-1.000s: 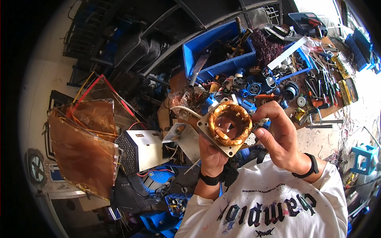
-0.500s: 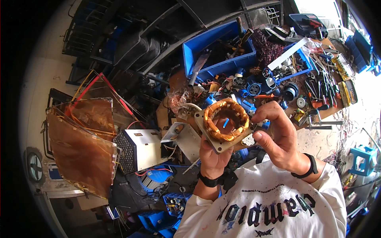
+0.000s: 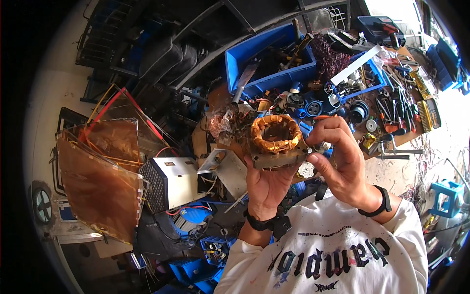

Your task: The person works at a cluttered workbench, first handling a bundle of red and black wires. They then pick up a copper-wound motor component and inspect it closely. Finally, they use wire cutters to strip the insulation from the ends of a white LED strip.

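A motor stator (image 3: pixel 281 159) with a square metal core and a ring of orange-brown copper winding stands in front of my chest, its round bore facing up. My left hand (image 3: pixel 269 188) supports it from below, fingers partly hidden behind the core. At the stator's right corner, the thumb and forefinger of my right hand (image 3: pixel 340 161) close in from either side and appear to pinch it. Whether something small sits between those fingertips is hard to see.
Past the stator lies a cluttered bench with a blue bin (image 3: pixel 274 61), pliers and screwdrivers (image 3: pixel 399 110), and blue motor parts (image 3: pixel 313 108). To the left are a white metal box (image 3: pixel 178 183) and a brown sheet-covered frame (image 3: pixel 100 181). A blue stool (image 3: pixel 447 198) stands at right.
The stator has tilted, so its core's side now faces me and the winding ring looks flatter. My right thumb and forefinger have drawn closer together at its corner.
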Action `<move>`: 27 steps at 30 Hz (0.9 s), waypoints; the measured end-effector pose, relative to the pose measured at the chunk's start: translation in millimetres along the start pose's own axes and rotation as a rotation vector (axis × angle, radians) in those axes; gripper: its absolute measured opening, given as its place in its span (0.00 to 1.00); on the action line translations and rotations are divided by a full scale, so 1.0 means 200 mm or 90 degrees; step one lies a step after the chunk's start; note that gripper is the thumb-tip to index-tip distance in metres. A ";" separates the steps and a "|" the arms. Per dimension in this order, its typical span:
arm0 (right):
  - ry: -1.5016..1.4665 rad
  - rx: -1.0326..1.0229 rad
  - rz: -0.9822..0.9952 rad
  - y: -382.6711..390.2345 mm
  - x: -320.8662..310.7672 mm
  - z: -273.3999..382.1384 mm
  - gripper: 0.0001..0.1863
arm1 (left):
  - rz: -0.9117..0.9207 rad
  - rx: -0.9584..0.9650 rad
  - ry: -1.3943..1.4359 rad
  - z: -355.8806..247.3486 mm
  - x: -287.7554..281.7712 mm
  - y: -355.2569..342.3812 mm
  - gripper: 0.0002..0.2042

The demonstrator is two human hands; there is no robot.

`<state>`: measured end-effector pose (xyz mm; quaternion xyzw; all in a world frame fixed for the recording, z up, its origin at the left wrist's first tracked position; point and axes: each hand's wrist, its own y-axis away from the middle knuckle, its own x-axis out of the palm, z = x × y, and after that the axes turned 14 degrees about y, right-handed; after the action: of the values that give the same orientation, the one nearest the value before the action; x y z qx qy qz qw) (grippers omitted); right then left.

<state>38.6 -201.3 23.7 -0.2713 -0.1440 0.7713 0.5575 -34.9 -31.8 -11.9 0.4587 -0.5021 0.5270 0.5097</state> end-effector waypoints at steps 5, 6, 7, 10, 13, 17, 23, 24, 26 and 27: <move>0.072 -0.065 0.005 -0.07 -0.02 -0.01 0.16 | -0.023 0.004 0.036 0.02 0.04 -0.01 0.36; 0.101 -0.087 0.021 -0.09 -0.04 -0.01 0.17 | -0.033 0.000 0.031 0.02 0.05 -0.02 0.34; 0.116 -0.105 0.038 -0.11 -0.05 0.00 0.17 | -0.041 -0.002 0.026 0.02 0.05 -0.02 0.35; 0.154 -0.157 0.079 -0.16 -0.08 0.00 0.16 | -0.060 -0.008 0.013 0.01 0.05 -0.01 0.37; 0.167 -0.185 0.094 -0.18 -0.08 0.00 0.14 | -0.068 -0.016 0.012 0.01 0.05 0.00 0.38; 0.156 -0.176 0.105 -0.17 -0.08 0.00 0.12 | -0.083 -0.021 0.011 0.00 0.06 0.01 0.38; 0.159 -0.160 0.091 -0.16 -0.07 0.00 0.11 | -0.092 -0.026 -0.027 0.01 0.07 0.02 0.38; 0.164 -0.158 0.088 -0.16 -0.07 0.00 0.10 | -0.093 -0.025 -0.023 0.01 0.07 0.02 0.38; 0.151 -0.152 0.094 -0.15 -0.07 0.00 0.10 | -0.091 -0.029 -0.041 0.01 0.07 0.02 0.37; 0.143 -0.149 0.096 -0.15 -0.07 0.00 0.10 | -0.090 -0.030 -0.051 0.00 0.07 0.02 0.37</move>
<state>64.6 -204.2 43.8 -0.4290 -0.1489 0.7537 0.4751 -40.3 -31.2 2.0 0.5014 -0.5005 0.4591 0.5360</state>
